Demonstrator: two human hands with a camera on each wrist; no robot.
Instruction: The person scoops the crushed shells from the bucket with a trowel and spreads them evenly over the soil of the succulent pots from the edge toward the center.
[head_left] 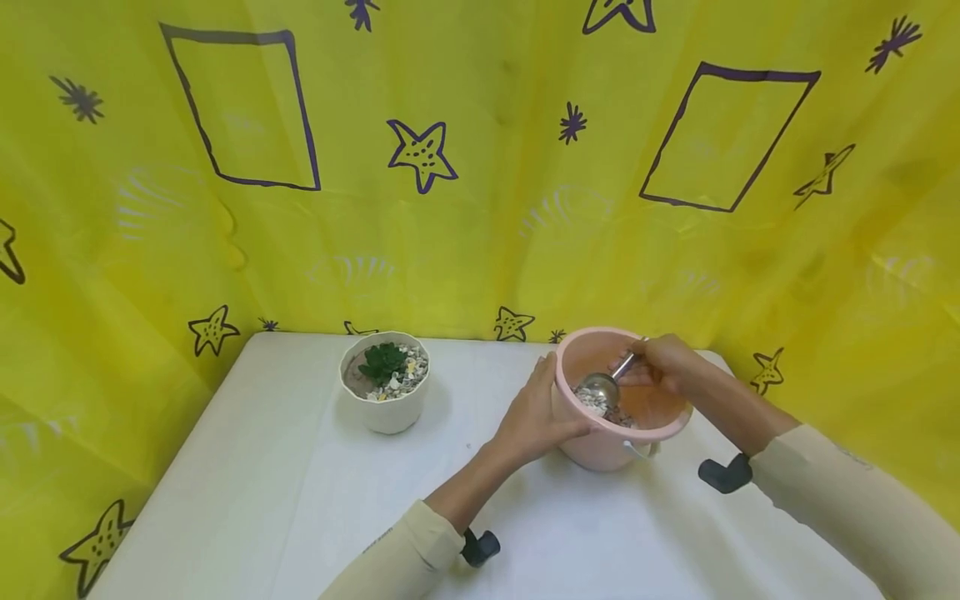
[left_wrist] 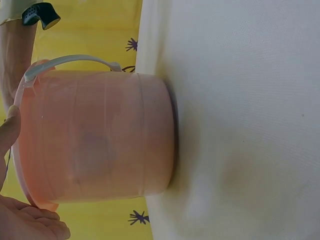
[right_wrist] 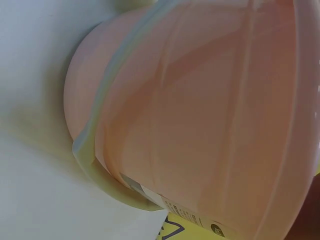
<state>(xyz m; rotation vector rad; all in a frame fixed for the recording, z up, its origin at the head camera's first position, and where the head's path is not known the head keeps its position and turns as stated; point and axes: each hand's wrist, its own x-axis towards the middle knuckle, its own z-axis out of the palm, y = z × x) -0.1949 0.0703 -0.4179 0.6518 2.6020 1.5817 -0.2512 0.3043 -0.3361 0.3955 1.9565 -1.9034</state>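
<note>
I have the right hand (head_left: pixel 663 367) gripping a metal scoop (head_left: pixel 601 388) inside the pink bucket (head_left: pixel 596 450), over pale pebbles (head_left: pixel 590 402); left hand (head_left: pixel 532 418) spread wide against its rim. Bucket: semi-translucent, ribbed, pale handle (left_wrist: pixel 75 59) lowered, standing on the white tabletop (head_left: pixel 315 517). Tabletop's far edge just behind bucket; open tabletop frontward; potted succulent (head_left: pixel 383 362) well left.

Bucket (right_wrist: pixel 200 100) — cut off, R wrist cam

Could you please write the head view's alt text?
A person's right grip holds a rounded silvery metal scoop by pale gravel inside a pink plastic bucket, which the left grip touches. Left, a round cream pot holds a green plant.
</note>
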